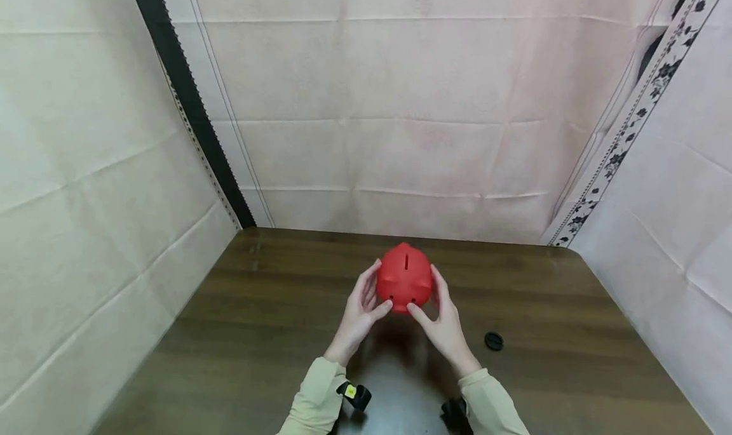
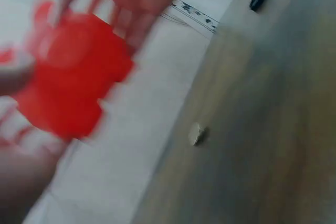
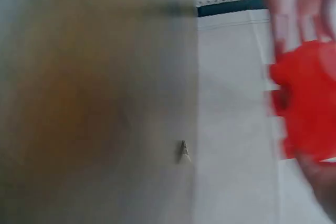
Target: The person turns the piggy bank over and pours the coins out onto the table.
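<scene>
A red piggy bank [image 1: 405,276] with a dark coin slot on top is held up between both hands over the far part of the table. My left hand [image 1: 359,313] grips its left side, thumb at the lower edge. On the other side my right hand [image 1: 447,326] grips it in the same way. Both wrist views show the piggy bank [image 2: 79,72] blurred. A small silver coin [image 2: 196,134] appears on the table in the left wrist view; the head view does not show it. To the right of my right hand lies a round black plug [image 1: 494,341].
The brown wood-grain table [image 1: 257,333] ends at a far edge against creased white cloth [image 1: 400,155]. Cloth walls [image 1: 86,232] also rise at both sides. A black camera [image 1: 356,395] sits on the left wrist, with another dark one [image 1: 454,416] on the right.
</scene>
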The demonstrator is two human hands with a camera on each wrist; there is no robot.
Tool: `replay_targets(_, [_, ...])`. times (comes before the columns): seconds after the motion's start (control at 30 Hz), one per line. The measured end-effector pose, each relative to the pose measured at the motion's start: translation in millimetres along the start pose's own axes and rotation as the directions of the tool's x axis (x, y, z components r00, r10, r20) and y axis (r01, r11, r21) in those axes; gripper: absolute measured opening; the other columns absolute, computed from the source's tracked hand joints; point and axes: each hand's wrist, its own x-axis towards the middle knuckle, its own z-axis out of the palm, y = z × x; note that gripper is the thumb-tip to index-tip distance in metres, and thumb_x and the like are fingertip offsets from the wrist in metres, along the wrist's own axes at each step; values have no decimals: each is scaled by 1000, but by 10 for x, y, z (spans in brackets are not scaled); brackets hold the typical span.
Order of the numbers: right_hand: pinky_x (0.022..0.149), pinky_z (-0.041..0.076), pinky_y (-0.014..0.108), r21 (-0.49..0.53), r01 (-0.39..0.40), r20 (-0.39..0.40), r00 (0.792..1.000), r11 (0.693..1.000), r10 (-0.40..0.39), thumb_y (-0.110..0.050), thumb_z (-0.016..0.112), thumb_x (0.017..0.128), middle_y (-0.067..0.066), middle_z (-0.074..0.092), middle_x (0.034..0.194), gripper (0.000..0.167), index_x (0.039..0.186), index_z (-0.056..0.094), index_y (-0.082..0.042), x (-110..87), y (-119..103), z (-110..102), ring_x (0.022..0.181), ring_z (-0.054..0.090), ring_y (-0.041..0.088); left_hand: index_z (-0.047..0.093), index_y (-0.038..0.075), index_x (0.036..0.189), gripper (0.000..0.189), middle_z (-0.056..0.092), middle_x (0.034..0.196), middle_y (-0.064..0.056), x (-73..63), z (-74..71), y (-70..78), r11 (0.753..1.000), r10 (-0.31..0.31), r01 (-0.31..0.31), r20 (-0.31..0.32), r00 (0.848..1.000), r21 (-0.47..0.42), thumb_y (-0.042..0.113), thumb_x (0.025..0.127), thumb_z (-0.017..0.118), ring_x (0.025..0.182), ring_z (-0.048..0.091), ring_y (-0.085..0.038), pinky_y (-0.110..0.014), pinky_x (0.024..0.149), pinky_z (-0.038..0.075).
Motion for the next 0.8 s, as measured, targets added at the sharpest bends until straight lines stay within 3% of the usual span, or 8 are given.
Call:
replay_targets(0.1, [103,46,23,34,168,-40,985,985,-167,-8,75,82,10,34,153,96,155,15,-21,35,-127,-22,134,40,29,25,13,152,76,16,164,-5,16,2,105,983,180,-178,59,982,-44,4,89,66,150,21,-25,-25,115,33])
replay_targets(0.17, [103,47,26,25,190,-47,981,982,-189,-9,75,81,12,32,154,97,156,14,-19,67,-149,-15,135,39,30,23,13,153,76,15,164,-5,35,10,112,978,201,-197,65,977,-72,4,89,65,151,19,-25,-24,114,34])
replay_targets(0.27, [104,49,41,-18,72,-14,997,997,-73,-20,72,87,11,36,152,89,155,16,-20,112,-79,12,134,43,31,25,15,153,73,22,162,-6,58,14,-7,993,78,-76,17,997,-91,6,91,63,149,26,-26,-25,110,40])
replay_targets(0.37, [103,47,50,-47,-84,34,996,995,85,-27,72,87,9,40,150,85,153,20,-23,109,17,14,132,48,32,28,19,152,70,27,160,-6,25,9,-146,990,-79,76,-22,997,-120,6,93,61,146,31,-27,-26,106,45])
replay_targets(0.5, [103,46,55,-32,-115,53,992,993,117,-26,74,85,13,41,149,86,152,22,-19,114,24,-15,131,48,37,31,20,151,67,27,160,-6,2,1,-165,990,-104,99,-45,994,-100,8,93,61,146,33,-31,-34,107,43])
replay_targets(0.57, [100,48,53,-95,-137,46,989,986,142,-36,70,88,14,48,145,81,151,25,-15,155,-7,-25,127,53,36,35,19,150,62,33,157,-8,30,2,-134,994,-108,104,-84,991,-42,14,94,61,141,41,-33,-38,106,45])
replay_targets(0.7, [92,55,47,-291,-235,45,965,927,259,-57,58,90,17,65,126,78,145,38,-6,230,-64,-47,107,66,31,43,12,146,55,44,149,-17,62,21,-60,974,-188,204,-155,970,94,24,95,61,123,57,-38,-44,99,51])
replay_targets(0.8, [85,57,43,-366,-269,46,951,891,306,-60,52,92,15,71,112,76,140,44,-2,234,-85,-59,95,68,25,45,8,144,54,47,147,-19,56,41,3,955,-201,233,-178,963,185,27,96,60,119,60,-39,-45,97,52])
